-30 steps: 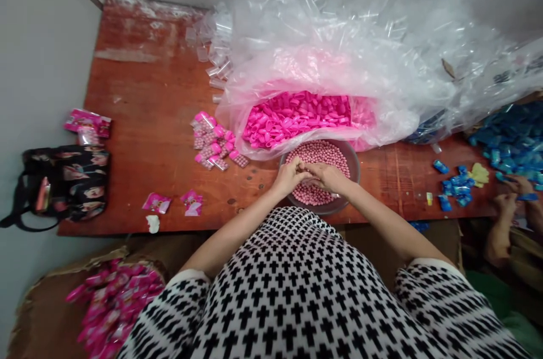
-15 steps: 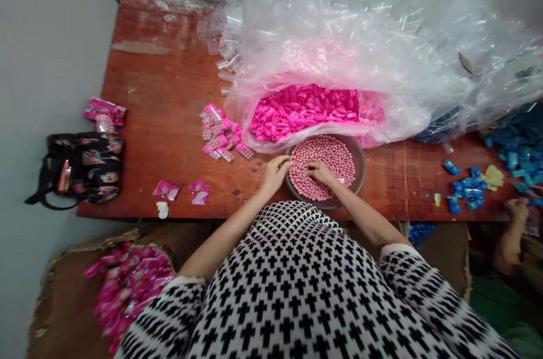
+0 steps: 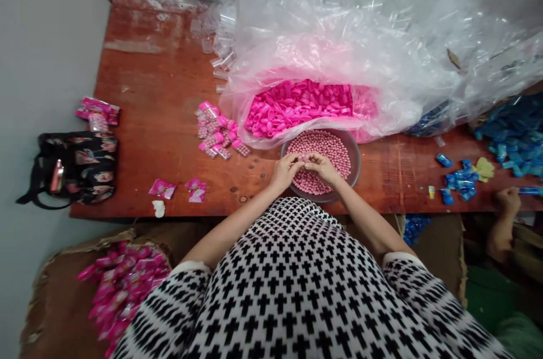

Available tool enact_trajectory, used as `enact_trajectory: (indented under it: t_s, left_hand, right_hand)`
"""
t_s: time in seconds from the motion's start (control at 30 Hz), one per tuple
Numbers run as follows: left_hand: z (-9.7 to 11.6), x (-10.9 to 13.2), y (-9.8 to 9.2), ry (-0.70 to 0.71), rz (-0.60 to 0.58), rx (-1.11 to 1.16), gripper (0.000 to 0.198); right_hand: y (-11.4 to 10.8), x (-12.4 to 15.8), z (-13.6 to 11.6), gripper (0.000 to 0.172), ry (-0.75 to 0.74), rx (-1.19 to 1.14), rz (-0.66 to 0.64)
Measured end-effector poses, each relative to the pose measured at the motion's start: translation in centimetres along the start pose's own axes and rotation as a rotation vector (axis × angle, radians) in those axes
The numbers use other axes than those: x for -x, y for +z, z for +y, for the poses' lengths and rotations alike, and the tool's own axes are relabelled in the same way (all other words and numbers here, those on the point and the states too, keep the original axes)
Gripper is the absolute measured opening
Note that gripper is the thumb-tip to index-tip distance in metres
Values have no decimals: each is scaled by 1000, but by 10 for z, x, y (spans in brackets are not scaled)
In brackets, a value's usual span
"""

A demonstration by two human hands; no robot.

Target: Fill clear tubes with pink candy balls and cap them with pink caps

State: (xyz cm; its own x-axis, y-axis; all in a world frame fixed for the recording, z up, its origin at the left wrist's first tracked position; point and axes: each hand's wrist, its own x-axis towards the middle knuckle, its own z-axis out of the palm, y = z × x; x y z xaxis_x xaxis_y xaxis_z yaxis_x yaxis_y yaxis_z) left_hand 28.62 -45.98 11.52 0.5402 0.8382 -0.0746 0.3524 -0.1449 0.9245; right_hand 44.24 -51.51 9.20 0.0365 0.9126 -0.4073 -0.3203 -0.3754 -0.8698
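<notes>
Over the grey bowl of pink beads, my two hands meet at a small clear plastic container with pink inside. My left hand pinches its left end, fingers closed. On the other end, the fingers of my right hand are closed too. Most of the container is covered by my fingertips. Just behind the bowl, a large clear plastic bag lies open with pink caps in it. Left of the bowl sit several bead-filled containers with pink caps.
Clear empty containers lie at the back. A black patterned bag and pink packets are on the left. Below, a carton holds more pink packets. Blue pieces lie right, near another person's hand.
My right hand has come up out of the beads and moved left to meet my left hand. The container is now held between both. The other person's hand now holds a blue item.
</notes>
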Motion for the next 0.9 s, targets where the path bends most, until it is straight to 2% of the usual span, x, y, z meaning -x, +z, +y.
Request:
enact_trajectory:
  t_s: [0.13, 0.27, 0.37, 0.47, 0.57, 0.63, 0.67, 0.7, 0.77, 0.83, 0.9]
  left_hand:
    - [0, -3, -6, 49, -42, -46, 20]
    - [-2, -11, -13, 39, -128, -132, 20]
    - [4, -11, -14, 66, -154, -101, 21]
    - [10, -7, -13, 69, -192, -48, 21]
    - [5, -7, -15, 68, -213, -9, 23]
    - [-1, -7, -19, 49, -207, 6, 24]
    - [-3, -7, -21, 38, -198, 19, 25]
    - [-5, -5, -22, 25, -187, 36, 26]
    - [-7, -2, -25, -9, -165, 84, 27]
    - [-9, 0, -27, -54, -144, 156, 29]
    - [-11, 2, -28, -112, -123, 236, 32]
  right_hand:
    - [-5, 4, -13, 30, -131, 272, -12]
    - [-15, 6, -38, 34, -341, 634, -1]
    - [-14, 9, -55, 28, -530, 897, -126]
    - [-11, 11, -57, 26, -641, 1040, -227]
    - [-11, 4, -51, 24, -691, 1089, -217]
    - [-12, -1, -50, 26, -654, 1080, -249]
    - [-13, -3, -51, 30, -590, 1074, -250]
    - [-15, -5, -54, 35, -525, 1073, -208]
    - [-23, -13, -63, 44, -425, 1107, -38]
    - [-34, -30, -73, 44, -395, 1206, 151]
    - [-45, -55, -80, 40, -400, 1364, 242]
